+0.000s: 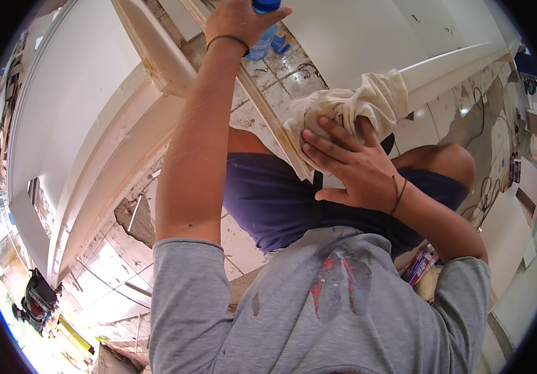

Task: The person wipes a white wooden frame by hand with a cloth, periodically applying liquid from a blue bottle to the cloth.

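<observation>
My left hand (240, 26) reaches to the far top of the head view, closed around a clear bluish plastic bottle (259, 48) with a blue cap (266, 5) showing above the thumb. Its far fingers are hidden. My right hand (352, 163) lies on a bunched cream cloth (374, 100), fingers spread and thumb stretched out to the side. Under the cloth and beside it runs the raw edge of a narrow wooden board (273, 119), which slants from far left toward my lap.
A large white panel (75, 81) with curved edging stands at left, and another pale panel (368, 43) lies far ahead. Dirty floor tiles (109, 255) carry scraps. At lower left sits a black tool (36, 298); cables (485, 193) and boards (531, 187) are at right.
</observation>
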Demonstrator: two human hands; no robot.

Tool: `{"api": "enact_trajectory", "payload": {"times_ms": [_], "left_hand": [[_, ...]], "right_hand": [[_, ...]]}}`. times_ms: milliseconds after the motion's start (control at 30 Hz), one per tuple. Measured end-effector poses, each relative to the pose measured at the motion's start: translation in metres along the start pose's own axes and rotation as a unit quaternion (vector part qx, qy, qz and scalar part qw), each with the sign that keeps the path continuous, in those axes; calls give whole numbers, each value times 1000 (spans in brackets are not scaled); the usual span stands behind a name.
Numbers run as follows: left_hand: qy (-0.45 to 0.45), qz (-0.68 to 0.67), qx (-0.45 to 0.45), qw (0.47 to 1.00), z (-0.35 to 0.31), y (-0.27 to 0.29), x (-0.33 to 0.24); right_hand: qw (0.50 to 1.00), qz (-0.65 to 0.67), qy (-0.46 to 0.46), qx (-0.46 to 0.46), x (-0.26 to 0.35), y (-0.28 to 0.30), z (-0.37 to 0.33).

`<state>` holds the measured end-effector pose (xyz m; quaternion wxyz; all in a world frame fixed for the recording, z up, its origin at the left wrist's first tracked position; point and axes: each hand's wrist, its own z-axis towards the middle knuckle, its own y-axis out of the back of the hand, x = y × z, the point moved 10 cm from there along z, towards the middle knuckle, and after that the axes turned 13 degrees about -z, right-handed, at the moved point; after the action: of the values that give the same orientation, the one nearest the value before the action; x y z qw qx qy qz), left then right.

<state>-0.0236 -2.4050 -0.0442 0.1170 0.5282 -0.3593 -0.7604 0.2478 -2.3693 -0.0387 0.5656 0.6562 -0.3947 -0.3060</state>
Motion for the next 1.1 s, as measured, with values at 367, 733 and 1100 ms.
{"api": "enact_trajectory", "payload": {"times_ms": [367, 733, 1100], "left_hand": [[11, 56, 11, 998, -2, -8, 5], [12, 0, 7, 1000, -3, 0, -2], [-5, -9, -4, 1000, -3, 3, 0]], "right_hand": [[992, -10, -116, -50, 12, -6, 12], [987, -25, -140, -69, 2, 1, 29], [981, -15, -164, -102, -5, 2, 34]]}}
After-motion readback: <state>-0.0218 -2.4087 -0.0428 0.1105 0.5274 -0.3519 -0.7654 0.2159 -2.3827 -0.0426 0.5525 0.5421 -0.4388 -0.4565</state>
